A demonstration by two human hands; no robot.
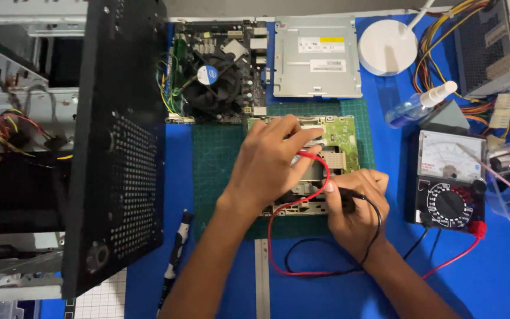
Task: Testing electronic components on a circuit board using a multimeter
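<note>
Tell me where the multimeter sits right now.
The multimeter lies on the blue mat at the right, just right of the right hand, below the spray bottle.

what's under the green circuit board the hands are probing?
The green circuit board lies on a grey metal drive mechanism, which sits on the green cutting mat. The left hand and right hand cover most of the mechanism, so its detail is hidden.
</note>
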